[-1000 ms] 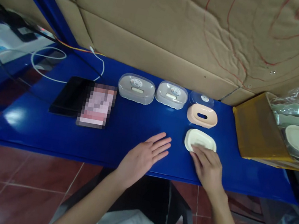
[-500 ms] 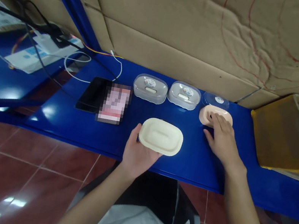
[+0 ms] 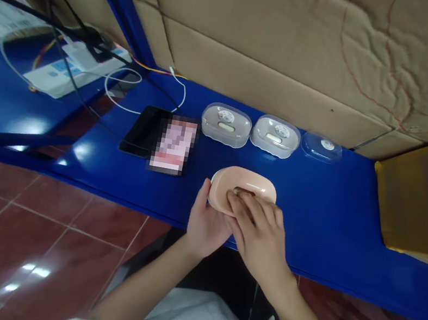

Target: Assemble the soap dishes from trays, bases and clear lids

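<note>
- Head view: the left hand [image 3: 207, 233] holds the shallow cream oval plastic tray [image 3: 213, 180] from below, palm up, thumb against its left edge; that grip is closed around the tray.
- The right hand [image 3: 261, 240] bends over the glossy peach oval plastic piece with a slotted top [image 3: 219, 193], fingertips at the slot; whether it clasps the piece or only presses on it, I cannot tell.
- Just changed: the peach piece has left its spot on the table, to the right of the left hand's grip, and now lies over the tray within that grip.
- So the two parts are together between the hands, the peach one covering nearly all of the cream one; whether their rims are fully seated is hidden.
- Beyond the grip, towards the cardboard wall [image 3: 254, 73], stand two grey oval containers with clear covers [image 3: 224, 138] [image 3: 272, 149], side by side.
- Beyond and right of the grip, the clear oval plastic lid with a round sticker [image 3: 315, 147] lies apart on the blue table [image 3: 323, 218].
- Left of the grip are a black flat device [image 3: 140, 130] and a blurred pink item [image 3: 172, 147]; far right, a taped brown carton [image 3: 409, 200].
</note>
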Motion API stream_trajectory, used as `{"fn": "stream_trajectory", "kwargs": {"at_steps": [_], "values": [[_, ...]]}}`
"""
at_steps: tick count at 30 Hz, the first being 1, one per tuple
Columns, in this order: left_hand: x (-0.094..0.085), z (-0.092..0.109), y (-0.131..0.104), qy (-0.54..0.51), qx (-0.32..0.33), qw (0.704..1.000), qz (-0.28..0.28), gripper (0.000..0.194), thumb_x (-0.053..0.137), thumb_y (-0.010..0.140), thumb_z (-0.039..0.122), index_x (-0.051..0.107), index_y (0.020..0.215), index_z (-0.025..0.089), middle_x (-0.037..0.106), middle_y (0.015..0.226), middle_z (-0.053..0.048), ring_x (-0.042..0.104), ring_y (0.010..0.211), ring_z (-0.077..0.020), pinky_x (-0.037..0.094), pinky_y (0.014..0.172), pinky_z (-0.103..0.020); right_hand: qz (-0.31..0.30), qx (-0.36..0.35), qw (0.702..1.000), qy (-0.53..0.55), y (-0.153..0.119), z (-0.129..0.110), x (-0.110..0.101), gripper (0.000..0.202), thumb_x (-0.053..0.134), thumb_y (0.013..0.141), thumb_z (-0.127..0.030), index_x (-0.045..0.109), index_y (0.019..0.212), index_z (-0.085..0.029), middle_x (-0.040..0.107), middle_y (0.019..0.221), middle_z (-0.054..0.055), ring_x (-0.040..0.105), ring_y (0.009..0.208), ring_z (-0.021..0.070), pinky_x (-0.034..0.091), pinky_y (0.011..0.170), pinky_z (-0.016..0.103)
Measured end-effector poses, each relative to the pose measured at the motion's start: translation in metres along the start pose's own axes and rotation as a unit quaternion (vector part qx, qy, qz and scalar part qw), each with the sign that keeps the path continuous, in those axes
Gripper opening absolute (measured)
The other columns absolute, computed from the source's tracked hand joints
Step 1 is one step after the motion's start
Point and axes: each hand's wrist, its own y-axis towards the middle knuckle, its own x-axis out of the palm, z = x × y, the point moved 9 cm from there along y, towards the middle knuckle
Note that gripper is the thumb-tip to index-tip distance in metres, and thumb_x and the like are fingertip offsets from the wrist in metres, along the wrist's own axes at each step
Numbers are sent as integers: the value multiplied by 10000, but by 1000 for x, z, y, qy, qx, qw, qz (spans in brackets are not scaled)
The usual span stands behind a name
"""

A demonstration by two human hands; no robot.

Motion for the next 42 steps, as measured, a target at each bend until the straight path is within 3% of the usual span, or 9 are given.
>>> {"fn": "stream_trajectory", "kwargs": {"at_steps": [8, 12, 16, 20, 25, 30, 34, 37, 42], "values": [[4, 2, -3, -2, 29, 998, -53, 705, 382, 1088, 717, 752, 1304, 156, 814, 1258, -112, 656, 1413, -308, 507, 1194, -426, -25, -36, 998, 53, 2, 11, 1, 441, 577, 1112, -314, 574, 1549, -256, 638, 1582, 103, 568, 1470, 295, 489, 1159, 489], [8, 4, -4, 25, 49, 995, -79, 574, 504, 1076, 642, 704, 1433, 240, 696, 1534, -75, 532, 1539, -353, 449, 1250, -545, 16, 28, 999, 43, 19, 114, -16, 451, 458, 1151, -374, 531, 1589, -298, 579, 1635, 100, 512, 1538, 282, 416, 1253, 542], [10, 1, -4, 52, 39, 993, -94, 614, 540, 1051, 664, 664, 1502, 266, 618, 1627, -80, 392, 1631, -399, 361, 1295, -628, 1, 144, 989, -24, 27, 235, -8, 681, 509, 1107, -566, 488, 1615, -112, 463, 1685, 282, 418, 1594, 420, 334, 1264, 668], [10, 0, -5, 65, 34, 992, -103, 626, 559, 1040, 669, 666, 1505, 264, 632, 1610, -93, 375, 1638, -408, 328, 1312, -636, -3, 153, 987, -52, 13, 265, -4, 746, 631, 1014, -672, 564, 1574, -183, 590, 1546, 253, 530, 1466, 453, 351, 1216, 715], [10, -2, -4, 73, 34, 993, -88, 586, 583, 1038, 645, 704, 1456, 254, 648, 1591, -87, 387, 1631, -404, 316, 1324, -626, -67, 138, 987, -39, -2, 258, -1, 929, 741, 891, -762, 490, 1651, -291, 446, 1698, 210, 430, 1559, 478, 357, 1219, 759], [11, -4, 2, 86, 39, 993, -66, 575, 582, 1038, 655, 731, 1414, 247, 678, 1557, -77, 399, 1622, -413, 311, 1323, -636, -54, 153, 986, 46, 2, 239, -25, 851, 765, 884, -743, 570, 1588, -306, 612, 1566, 155, 560, 1459, 409, 460, 1214, 658], [16, 2, -2, 102, 99, 986, -89, 628, 661, 1019, 607, 601, 1571, 313, 620, 1625, -56, 358, 1655, -357, 281, 1354, -576, 27, 152, 980, 125, -2, 145, -41, 773, 732, 967, -636, 477, 1648, -375, 575, 1625, 110, 549, 1493, 375, 471, 1223, 646], [18, 2, -8, 119, 120, 980, -107, 767, 700, 1001, 601, 429, 1684, 383, 599, 1646, -39, 384, 1648, -321, 268, 1366, -539, 58, 163, 976, 132, -13, 64, -25, 815, 721, 997, -572, 367, 1707, -386, 485, 1697, 110, 488, 1550, 383, 483, 1213, 667], [18, -6, -12, 140, 76, 978, -131, 925, 665, 979, 701, 251, 1750, 401, 552, 1683, -74, 437, 1619, -335, 281, 1357, -547, 120, 168, 976, 61, -23, 13, -5, 826, 698, 1023, -528, 308, 1734, -372, 337, 1779, 120, 317, 1643, 445, 373, 1248, 754]]}}
